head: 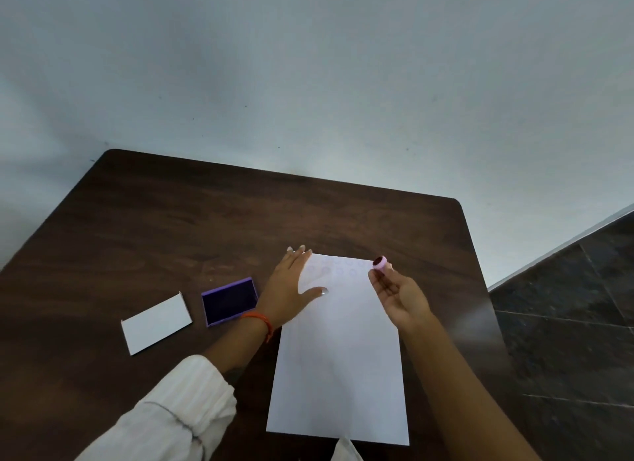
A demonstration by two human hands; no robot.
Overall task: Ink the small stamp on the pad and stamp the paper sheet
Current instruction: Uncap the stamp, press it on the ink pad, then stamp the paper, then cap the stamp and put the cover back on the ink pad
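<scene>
Holding the stamp [380, 263] pinched at the fingertips, face turned up and dark, the right hand [399, 294] hovered over the top right corner of the sheet [338, 368]. The left hand [291, 282] lay flat and spread on the sheet's upper left edge. The pad [229, 301] sat open on the bench [171, 227], just left of that hand. Faint rings marked the sheet's top; a good print likely called for turning the face down and pressing squarely on bare paper.

Dim, flat, bluish light, perhaps from above and ahead. Pale glare patch on wall [329, 165] just past table [171, 220] far edge. Soft, weak shadows under forearms. Overall slight blur; faint stamp marks on paper sheet [339, 357] barely legible. Wide-angle bending toward edges.
</scene>
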